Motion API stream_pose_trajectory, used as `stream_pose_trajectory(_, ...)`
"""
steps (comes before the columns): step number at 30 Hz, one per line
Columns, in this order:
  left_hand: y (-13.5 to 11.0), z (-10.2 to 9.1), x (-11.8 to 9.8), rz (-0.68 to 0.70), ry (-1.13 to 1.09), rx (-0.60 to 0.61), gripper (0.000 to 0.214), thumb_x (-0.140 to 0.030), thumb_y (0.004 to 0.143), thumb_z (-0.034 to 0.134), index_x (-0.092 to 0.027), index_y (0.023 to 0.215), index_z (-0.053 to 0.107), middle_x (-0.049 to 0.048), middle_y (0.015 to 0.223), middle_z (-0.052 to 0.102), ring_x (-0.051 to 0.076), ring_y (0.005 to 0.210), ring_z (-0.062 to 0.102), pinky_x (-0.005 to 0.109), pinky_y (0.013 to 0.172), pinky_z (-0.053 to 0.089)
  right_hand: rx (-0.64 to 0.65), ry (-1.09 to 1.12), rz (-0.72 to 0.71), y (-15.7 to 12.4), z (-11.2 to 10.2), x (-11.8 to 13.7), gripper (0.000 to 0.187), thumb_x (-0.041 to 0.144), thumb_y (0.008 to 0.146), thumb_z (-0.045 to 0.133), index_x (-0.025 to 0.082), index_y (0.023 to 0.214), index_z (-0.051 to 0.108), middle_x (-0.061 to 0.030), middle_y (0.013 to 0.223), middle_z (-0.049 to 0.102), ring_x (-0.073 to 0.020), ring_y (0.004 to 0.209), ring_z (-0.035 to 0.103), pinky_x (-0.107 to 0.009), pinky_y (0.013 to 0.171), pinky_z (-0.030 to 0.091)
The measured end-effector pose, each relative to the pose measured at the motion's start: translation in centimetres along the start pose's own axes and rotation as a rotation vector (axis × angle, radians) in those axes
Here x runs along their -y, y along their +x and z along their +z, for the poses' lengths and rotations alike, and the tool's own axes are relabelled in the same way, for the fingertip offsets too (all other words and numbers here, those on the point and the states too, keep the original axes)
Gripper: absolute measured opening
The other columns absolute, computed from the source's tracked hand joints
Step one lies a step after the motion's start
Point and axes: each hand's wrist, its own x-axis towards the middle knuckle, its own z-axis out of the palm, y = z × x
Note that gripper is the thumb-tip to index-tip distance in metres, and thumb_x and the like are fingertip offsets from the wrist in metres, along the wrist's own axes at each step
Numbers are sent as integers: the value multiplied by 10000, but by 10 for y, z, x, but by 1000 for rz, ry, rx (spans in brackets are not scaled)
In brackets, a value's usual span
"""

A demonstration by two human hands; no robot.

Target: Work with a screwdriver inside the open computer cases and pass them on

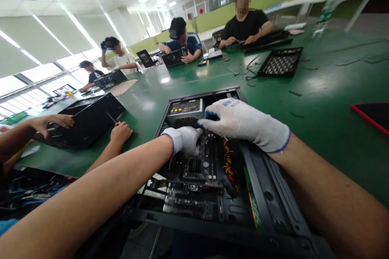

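An open black computer case (pixel 267 194) lies on its side on the green table in front of me. Inside it are a motherboard (pixel 194 178), a power supply (pixel 186 109) at the far end and a bundle of red and yellow wires (pixel 228 162). Both my hands wear white gloves. My left hand (pixel 184 139) is curled down onto the upper part of the motherboard, fingers closed. My right hand (pixel 243 121) reaches across just above it, gripping a dark blue tool handle (pixel 210 115) near the power supply.
To my left a co-worker's bare hands (pixel 120 132) rest by another black case (pixel 86 123), one holding a small screwdriver. Several people sit working further along the table. A black tray (pixel 281 62) sits far right, and a red-edged panel (pixel 372 115) at the right edge.
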Motion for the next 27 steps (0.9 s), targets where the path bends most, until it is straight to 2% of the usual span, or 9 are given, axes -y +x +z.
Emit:
stream_pose_trajectory(5, -5, -10, -2, -17, -58, -19, 567, -447, 855, 557, -160, 1345, 568, 147, 1307, 672, 300, 1188, 651, 382, 1029, 497, -119, 12, 39, -1, -6, 3, 417, 511, 966, 478, 166, 948, 712, -76, 913, 728, -201, 831, 638, -292, 733, 419)
stream_pose_trajectory(8, -8, -14, -4, -33, -92, -45, 529, -454, 938, 385, -133, 1292, 611, 174, 1285, 680, 311, 1178, 659, 413, 1004, 505, -212, 58, 112, -14, -11, 3, 400, 508, 965, 488, 173, 943, 705, -78, 943, 722, -214, 891, 642, -317, 794, 459)
stream_pose_trajectory(10, -11, -15, -5, -25, -114, -68, 553, -478, 952, 340, -142, 1284, 625, 171, 1283, 683, 311, 1173, 663, 415, 987, 511, -328, 88, 189, -33, -11, -2, 428, 545, 940, 523, 172, 1056, 698, -99, 1070, 716, -247, 1021, 640, -368, 911, 478)
stream_pose_trajectory(12, -15, -16, -8, -1, -136, -97, 569, -523, 948, 339, -159, 1262, 643, 159, 1260, 698, 304, 1139, 680, 403, 955, 526, -439, 110, 306, -60, -6, -10, 592, 626, 902, 545, 157, 1248, 645, -142, 1272, 661, -303, 1193, 596, -452, 1050, 446)
stream_pose_trajectory(14, -21, -18, -11, 35, -154, -135, 549, -539, 952, 337, -178, 1187, 678, 143, 1206, 723, 291, 1092, 699, 386, 930, 533, -453, 162, 471, -87, 4, -19, 756, 694, 871, 546, 163, 1409, 555, -160, 1433, 573, -350, 1314, 535, -525, 1127, 399)
stream_pose_trajectory(16, -31, -23, -15, 77, -166, -184, 498, -505, 963, 333, -191, 1076, 702, 132, 1138, 744, 286, 1055, 708, 379, 917, 530, -419, 264, 589, -110, 14, -24, 831, 726, 842, 564, 167, 1456, 532, -159, 1469, 557, -381, 1348, 517, -563, 1159, 369)
stream_pose_trajectory(18, -45, -30, -17, 117, -174, -238, 447, -448, 974, 327, -195, 989, 696, 129, 1085, 753, 289, 1025, 711, 384, 899, 526, -350, 441, 552, -123, 24, -25, 773, 703, 878, 532, 206, 1470, 534, -113, 1480, 561, -358, 1379, 498, -524, 1187, 357)
stream_pose_trajectory(21, -77, -40, -20, 163, -187, -330, 372, -388, 981, 334, -203, 943, 655, 113, 1046, 751, 278, 974, 713, 375, 849, 524, -301, 691, 444, -125, 33, -20, 663, 638, 942, 459, 268, 1488, 520, -41, 1473, 576, -310, 1378, 510, -450, 1158, 423)
stream_pose_trajectory(27, -159, -37, -31, 212, -221, -549, 240, -324, 992, 391, -222, 874, 574, 42, 904, 721, 212, 852, 697, 310, 769, 510, -307, 749, 440, -102, 34, -9, 649, 595, 928, 511, 242, 1472, 544, -59, 1365, 664, -321, 1294, 589, -441, 1056, 515)
